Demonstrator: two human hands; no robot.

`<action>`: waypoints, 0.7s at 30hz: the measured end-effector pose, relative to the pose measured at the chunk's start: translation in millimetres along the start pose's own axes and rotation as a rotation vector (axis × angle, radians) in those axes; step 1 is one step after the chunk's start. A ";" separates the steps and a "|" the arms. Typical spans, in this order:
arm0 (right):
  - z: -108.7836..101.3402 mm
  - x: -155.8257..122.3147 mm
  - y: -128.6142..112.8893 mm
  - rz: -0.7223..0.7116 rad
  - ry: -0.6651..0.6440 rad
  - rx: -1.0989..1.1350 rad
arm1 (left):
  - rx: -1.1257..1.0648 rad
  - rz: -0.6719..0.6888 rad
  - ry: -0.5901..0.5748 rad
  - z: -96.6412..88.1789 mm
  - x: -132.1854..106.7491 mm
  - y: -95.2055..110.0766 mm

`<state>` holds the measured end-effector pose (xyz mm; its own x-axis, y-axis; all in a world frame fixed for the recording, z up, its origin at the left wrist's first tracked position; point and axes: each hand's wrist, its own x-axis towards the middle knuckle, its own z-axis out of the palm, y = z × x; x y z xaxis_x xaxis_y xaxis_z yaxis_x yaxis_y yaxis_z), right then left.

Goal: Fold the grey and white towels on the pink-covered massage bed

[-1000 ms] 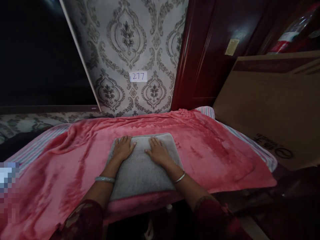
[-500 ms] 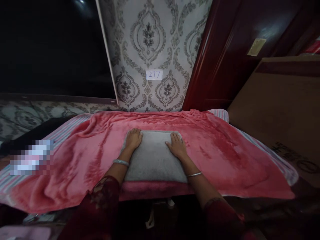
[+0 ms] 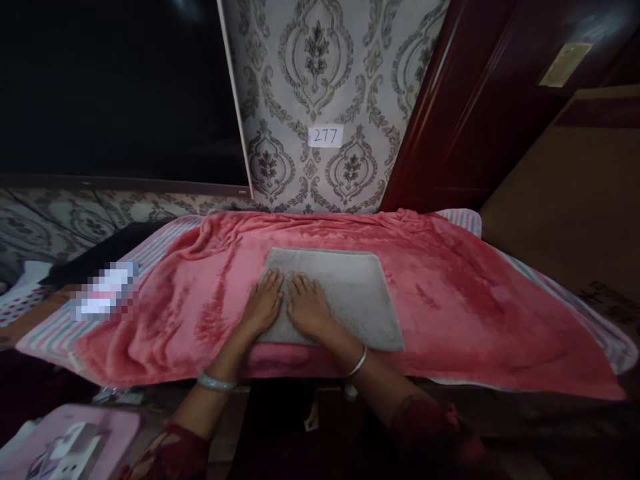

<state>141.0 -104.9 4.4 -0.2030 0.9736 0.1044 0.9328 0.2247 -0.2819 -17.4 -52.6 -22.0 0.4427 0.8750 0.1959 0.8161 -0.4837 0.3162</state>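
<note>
A grey folded cloth (image 3: 357, 293), smooth and roughly rectangular, lies flat on a pink plush blanket (image 3: 450, 320). My left hand (image 3: 263, 303) presses palm down at the cloth's left edge, fingers stretched out. Close beside it, my right hand (image 3: 307, 308) rests flat on the left half of the cloth, its fingers spread and pointing away from me. Neither hand grips anything. The cloth's right half is uncovered.
Beneath the blanket, a striped cover (image 3: 463, 220) shows at the edges. Behind are a wall-mounted screen (image 3: 115, 93) and a dark red door (image 3: 480, 100). A cardboard box (image 3: 575, 193) stands right. Another person's arm (image 3: 37, 312) reaches in at left, near a pink stool (image 3: 117, 427).
My right hand has moved left across the grey cloth, next to my left hand. My left hand has slid nearer to me. The view has shifted slightly.
</note>
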 end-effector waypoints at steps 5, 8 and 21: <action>1.3 -20.8 22.0 0.013 -0.045 -0.020 | 0.025 0.019 -0.012 8.2 -4.7 -3.8; -8.6 -42.0 63.2 0.119 -0.029 -0.064 | -0.001 0.015 -0.013 7.6 -2.7 -6.6; -47.9 -73.2 144.8 0.474 0.033 -0.130 | -0.041 0.023 -0.035 -1.9 5.7 -13.5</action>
<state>305.1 -145.6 1.6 0.2602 0.9652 0.0245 0.9500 -0.2514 -0.1850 -26.7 -41.1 -23.4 0.4747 0.8633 0.1715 0.7897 -0.5038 0.3500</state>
